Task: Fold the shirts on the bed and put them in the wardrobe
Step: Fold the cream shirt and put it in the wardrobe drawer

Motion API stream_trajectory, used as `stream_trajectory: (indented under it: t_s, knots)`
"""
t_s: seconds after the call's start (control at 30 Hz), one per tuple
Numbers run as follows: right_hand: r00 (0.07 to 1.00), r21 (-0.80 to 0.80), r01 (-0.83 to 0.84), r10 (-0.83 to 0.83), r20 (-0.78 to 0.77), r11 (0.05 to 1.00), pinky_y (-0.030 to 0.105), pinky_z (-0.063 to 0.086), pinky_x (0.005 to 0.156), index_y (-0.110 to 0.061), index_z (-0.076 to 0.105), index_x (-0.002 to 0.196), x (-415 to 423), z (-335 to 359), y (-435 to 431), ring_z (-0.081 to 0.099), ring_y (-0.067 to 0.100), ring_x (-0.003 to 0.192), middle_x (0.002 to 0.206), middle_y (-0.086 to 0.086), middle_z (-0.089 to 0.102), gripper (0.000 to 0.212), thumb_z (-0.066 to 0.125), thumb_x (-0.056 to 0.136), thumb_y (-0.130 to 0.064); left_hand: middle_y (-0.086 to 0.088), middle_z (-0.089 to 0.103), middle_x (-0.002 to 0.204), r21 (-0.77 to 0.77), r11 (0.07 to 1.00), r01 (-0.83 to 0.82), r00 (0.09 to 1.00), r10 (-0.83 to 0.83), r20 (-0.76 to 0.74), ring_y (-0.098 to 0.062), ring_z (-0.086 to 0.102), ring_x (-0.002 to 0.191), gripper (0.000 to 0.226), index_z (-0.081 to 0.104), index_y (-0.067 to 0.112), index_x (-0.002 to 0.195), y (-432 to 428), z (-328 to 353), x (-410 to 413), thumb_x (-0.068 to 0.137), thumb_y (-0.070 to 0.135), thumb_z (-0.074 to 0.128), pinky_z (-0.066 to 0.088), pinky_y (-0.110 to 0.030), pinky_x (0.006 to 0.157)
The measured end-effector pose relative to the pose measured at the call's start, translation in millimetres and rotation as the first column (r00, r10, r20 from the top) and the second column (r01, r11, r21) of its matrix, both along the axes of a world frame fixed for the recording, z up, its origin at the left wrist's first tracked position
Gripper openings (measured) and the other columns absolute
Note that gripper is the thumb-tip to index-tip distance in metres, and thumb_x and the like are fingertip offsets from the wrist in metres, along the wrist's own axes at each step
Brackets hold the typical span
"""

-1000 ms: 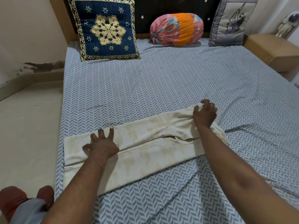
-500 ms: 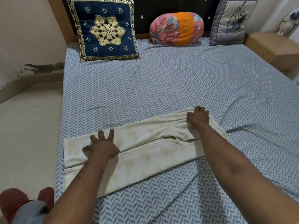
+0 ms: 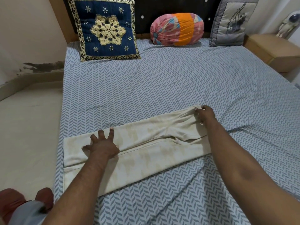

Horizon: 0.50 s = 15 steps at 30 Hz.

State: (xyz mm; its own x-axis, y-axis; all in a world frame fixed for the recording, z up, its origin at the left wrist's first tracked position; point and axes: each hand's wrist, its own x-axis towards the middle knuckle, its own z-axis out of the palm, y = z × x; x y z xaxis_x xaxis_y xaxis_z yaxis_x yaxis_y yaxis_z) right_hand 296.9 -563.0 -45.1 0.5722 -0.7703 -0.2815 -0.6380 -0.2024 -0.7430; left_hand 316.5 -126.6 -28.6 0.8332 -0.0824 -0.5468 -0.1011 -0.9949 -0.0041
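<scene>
A cream shirt (image 3: pixel 146 148), folded lengthwise into a long strip, lies across the near part of the bed (image 3: pixel 162 88). My left hand (image 3: pixel 103 143) presses flat on its left part with the fingers spread. My right hand (image 3: pixel 205 115) pinches the far right corner of the shirt, where the cloth is bunched and slightly lifted. No wardrobe is in view.
A blue embroidered cushion (image 3: pixel 105 28), a pink and orange bolster (image 3: pixel 177 29) and a grey cushion (image 3: pixel 233 21) lean on the dark headboard. A wooden bedside unit (image 3: pixel 272 51) stands at the right. Beige floor (image 3: pixel 29 127) runs along the bed's left side, with my feet at bottom left.
My right hand has shifted a little left on the shirt's right end and closed its fingers on the cloth corner. The left hand has stayed pressed in place.
</scene>
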Motion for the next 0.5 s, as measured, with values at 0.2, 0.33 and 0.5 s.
stream_trajectory:
  t_s: [0.2, 0.33, 0.5]
  knots:
    - [0.99, 0.219, 0.053, -0.08, 0.116, 0.974, 0.02, 0.039, 0.04, -0.021, 0.044, 0.078, 18.0, 20.5, 6.9, 0.047, 0.014, 0.054, 0.075, 0.005, 0.05, 0.027, 0.068, 0.091, -0.021, -0.007, -0.006, 0.159, -0.007, 1.0, 0.006, 1.0, -0.006, 0.007, -0.038, 0.006, 0.142, 0.083, -0.012, 0.038, 0.152, 0.3, 0.5, -1.0, 0.092, 0.053, 0.044, 0.028, -0.068, 0.102]
    - [0.983, 0.377, 0.078, -0.135, 0.128, 0.923, 0.028, 0.055, 0.055, -0.004, 0.062, 0.092, 25.9, 26.3, 11.7, 0.059, 0.018, 0.059, 0.08, 0.011, 0.063, 0.026, 0.075, 0.086, -0.026, -0.007, -0.005, 0.159, -0.008, 1.0, 0.015, 1.0, -0.014, 0.014, -0.038, 0.006, 0.141, 0.083, -0.013, 0.038, 0.152, 1.2, -1.5, -1.4, 0.092, 0.054, 0.043, 0.028, -0.068, 0.102]
    - [0.969, 0.327, 0.028, -0.107, 0.224, 0.945, 0.035, 0.047, 0.06, -0.011, 0.037, 0.128, 26.8, 30.4, 22.5, 0.057, 0.022, 0.071, 0.093, 0.017, 0.058, 0.063, 0.078, 0.082, -0.021, -0.008, -0.007, 0.159, -0.008, 1.0, 0.013, 1.0, -0.012, 0.015, -0.038, 0.005, 0.141, 0.084, -0.014, 0.037, 0.151, 1.1, -3.0, -1.0, 0.092, 0.055, 0.043, 0.026, -0.069, 0.102]
